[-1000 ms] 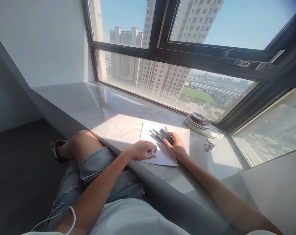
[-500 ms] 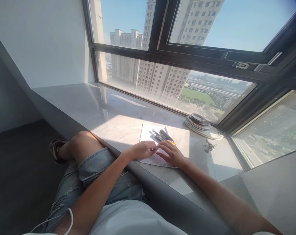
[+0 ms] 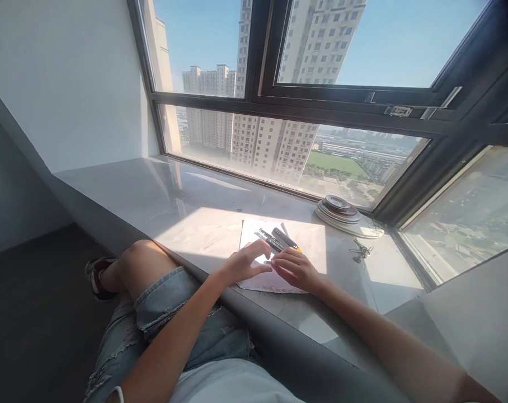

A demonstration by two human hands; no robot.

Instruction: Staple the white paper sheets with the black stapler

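My left hand point(image 3: 246, 262) is over the sheet of white paper point(image 3: 315, 243), its thumb and fingers curved and apart, with nothing plainly between them. Close beside it, my right hand point(image 3: 295, 270) has its fingers drawn together, their tips pointing toward the left hand. A small greyish bit shows at the right fingertips, too small to name. Just beyond both hands, several dark pens or markers point(image 3: 272, 241) lie on the paper. A thicker black one with a yellow-orange end point(image 3: 286, 238) lies nearest the right hand.
On the pale stone windowsill point(image 3: 187, 224), a stack of round plate-like discs point(image 3: 338, 210) stands by the window. A bunch of keys point(image 3: 362, 250) lies to the right of the paper. The sill's dark front edge point(image 3: 274, 330) runs beside my lap. Bright sunlight crosses the paper.
My left hand has opened, its thumb and fingers spreading apart where they were bunched. The right fingers have drawn closer together. The view has tilted slightly upward.
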